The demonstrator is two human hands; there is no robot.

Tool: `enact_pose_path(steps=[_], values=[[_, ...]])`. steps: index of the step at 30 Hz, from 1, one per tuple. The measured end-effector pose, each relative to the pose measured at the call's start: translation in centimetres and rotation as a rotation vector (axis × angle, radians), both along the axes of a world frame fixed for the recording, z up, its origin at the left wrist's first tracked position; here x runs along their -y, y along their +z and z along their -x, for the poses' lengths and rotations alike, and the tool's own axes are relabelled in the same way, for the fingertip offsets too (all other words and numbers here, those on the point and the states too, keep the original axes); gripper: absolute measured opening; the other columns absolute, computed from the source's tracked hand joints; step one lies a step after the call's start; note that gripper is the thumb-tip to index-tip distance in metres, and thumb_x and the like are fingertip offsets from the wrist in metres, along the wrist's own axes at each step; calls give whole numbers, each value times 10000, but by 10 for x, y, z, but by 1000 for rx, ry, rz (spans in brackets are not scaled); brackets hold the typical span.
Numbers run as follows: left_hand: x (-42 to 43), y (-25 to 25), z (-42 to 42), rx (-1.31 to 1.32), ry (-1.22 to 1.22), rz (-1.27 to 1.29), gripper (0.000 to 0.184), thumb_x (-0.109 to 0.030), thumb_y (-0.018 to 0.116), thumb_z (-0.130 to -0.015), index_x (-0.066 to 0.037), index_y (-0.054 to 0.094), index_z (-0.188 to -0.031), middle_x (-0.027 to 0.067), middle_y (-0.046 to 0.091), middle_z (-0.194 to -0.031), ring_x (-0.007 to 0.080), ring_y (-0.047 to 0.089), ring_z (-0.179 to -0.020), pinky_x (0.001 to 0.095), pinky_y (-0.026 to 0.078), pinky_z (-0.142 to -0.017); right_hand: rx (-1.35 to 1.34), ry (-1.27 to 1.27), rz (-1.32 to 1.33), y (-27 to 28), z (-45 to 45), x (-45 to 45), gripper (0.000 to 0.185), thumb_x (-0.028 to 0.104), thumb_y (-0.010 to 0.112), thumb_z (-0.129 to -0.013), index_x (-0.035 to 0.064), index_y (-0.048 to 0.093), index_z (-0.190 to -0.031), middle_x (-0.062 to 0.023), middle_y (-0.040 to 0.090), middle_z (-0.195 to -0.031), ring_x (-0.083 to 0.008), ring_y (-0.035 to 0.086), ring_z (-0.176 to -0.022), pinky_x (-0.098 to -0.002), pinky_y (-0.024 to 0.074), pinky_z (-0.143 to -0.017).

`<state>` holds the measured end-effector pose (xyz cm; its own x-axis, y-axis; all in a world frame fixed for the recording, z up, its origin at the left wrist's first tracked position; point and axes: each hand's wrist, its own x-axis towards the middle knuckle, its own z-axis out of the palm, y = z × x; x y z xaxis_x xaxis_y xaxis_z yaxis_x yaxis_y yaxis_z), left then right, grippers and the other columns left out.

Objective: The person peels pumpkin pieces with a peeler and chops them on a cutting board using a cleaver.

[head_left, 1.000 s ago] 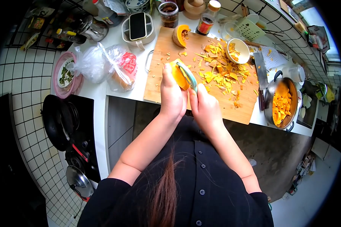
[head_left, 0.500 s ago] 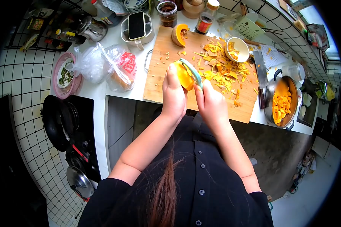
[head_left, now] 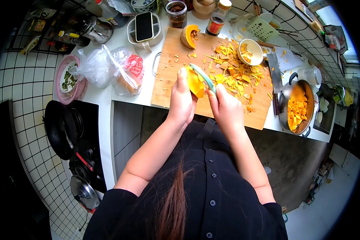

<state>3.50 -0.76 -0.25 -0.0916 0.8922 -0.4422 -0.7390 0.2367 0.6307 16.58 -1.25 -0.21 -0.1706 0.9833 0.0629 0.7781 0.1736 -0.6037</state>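
Observation:
My left hand (head_left: pixel 181 98) is wrapped round a piece of pumpkin (head_left: pixel 195 83), its orange flesh facing right. In my right hand (head_left: pixel 227 107) is a pale blue-green peeler (head_left: pixel 204 75), its head lying along the pumpkin's upper right side. Both hands are over the near part of a wooden cutting board (head_left: pixel 168 76). Beyond them on the board lie a seeded pumpkin wedge (head_left: pixel 187 38), a heap of peelings (head_left: pixel 236 74) and a tilted cream bowl (head_left: pixel 250 52) with orange scraps in it.
A cleaver (head_left: pixel 274 74) lies at the board's right edge, beside a steel pot (head_left: pixel 284 105) of orange chunks. Plastic bags (head_left: pixel 126 70), a pink basket (head_left: pixel 78 91) and a container with a phone (head_left: pixel 144 27) on it stand left. A wok (head_left: pixel 56 130) rests on the stove.
My right hand has shifted slightly right with the peeler, whose angle has changed a little. The pumpkin piece in my left hand has turned slightly.

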Motion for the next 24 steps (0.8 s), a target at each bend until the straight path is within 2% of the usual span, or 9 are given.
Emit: enact_pose_path(steps=[1, 2, 4, 5, 10, 12, 14, 19, 24], values=[[4, 1, -1, -24, 9, -1, 439, -448, 354, -983, -53, 491, -1114, 68, 564, -978, 161, 560, -896, 310, 463, -807, -29, -26, -30, -11, -5, -3, 170, 230, 517, -928, 76, 512, -857, -167, 568, -652, -340, 595, -567, -422, 474, -484], [11, 2, -1, -48, 16, -1, 441, -456, 362, -974, -51, 491, -1091, 77, 556, -946, 163, 549, -854, 305, 460, -768, 151, -54, -186, -42, -33, -18, 153, 190, 477, -943, 51, 533, -911, -200, 562, -675, -352, 600, -601, -435, 481, -491], [17, 3, 0, -134, 0, 1, 448, -466, 370, -963, -44, 493, -1051, 89, 543, -906, 164, 531, -802, 295, 448, -717, -27, -366, 93, -40, -75, -42, 240, 227, 474, -955, 10, 557, -897, -208, 566, -671, -336, 574, -609, -418, 452, -537], [19, 1, 3, -195, -16, 4, 453, -468, 371, -960, -38, 496, -1036, 92, 538, -896, 163, 522, -792, 290, 440, -705, -97, -405, 58, -30, -84, -45, 281, 246, 476, -958, -3, 558, -856, -192, 563, -659, -328, 535, -572, -399, 426, -546], [14, -1, 20, -175, -252, -33, 471, -466, 320, -959, -35, 509, -981, 87, 547, -836, 153, 514, -731, 279, 422, -648, -125, -253, 201, -10, -79, -29, 251, 258, 490, -957, 15, 537, -918, -140, 535, -619, -230, 494, -527, -367, 401, -517], [12, 5, 24, -209, -316, -62, 445, -437, 299, -963, -44, 508, -948, 69, 551, -754, 139, 517, -656, 268, 427, -599, -314, -221, 321, -8, -65, -16, 215, 242, 508, -951, 30, 532, -974, -98, 496, -609, -175, 475, -528, -327, 385, -504], [13, 5, 29, -239, -362, -109, 411, -407, 316, -969, -44, 505, -923, 56, 554, -719, 118, 526, -627, 251, 432, -580, -426, -120, 343, -5, -44, 1, 204, 231, 503, -953, 29, 521, -983, -96, 472, -596, -173, 464, -521, -321, 386, -505], [12, 12, 19, -566, -337, -131, 405, -415, 288, -974, -62, 486, -955, 50, 546, -694, 96, 491, -559, 214, 388, -494, -497, 63, 480, 33, -5, 20, 162, 187, 510, -942, 33, 511, -991, -188, 551, -671, -348, 565, -590, -368, 436, -550], [14, 5, 7, -677, -125, -266, 340, -345, 354, -989, -33, 487, -958, 42, 537, -681, 73, 479, -539, 216, 412, -499, -527, 108, 396, 39, 3, 20, 138, 173, 504, -944, 41, 525, -976, -178, 561, -646, -341, 580, -576, -367, 451, -542]])
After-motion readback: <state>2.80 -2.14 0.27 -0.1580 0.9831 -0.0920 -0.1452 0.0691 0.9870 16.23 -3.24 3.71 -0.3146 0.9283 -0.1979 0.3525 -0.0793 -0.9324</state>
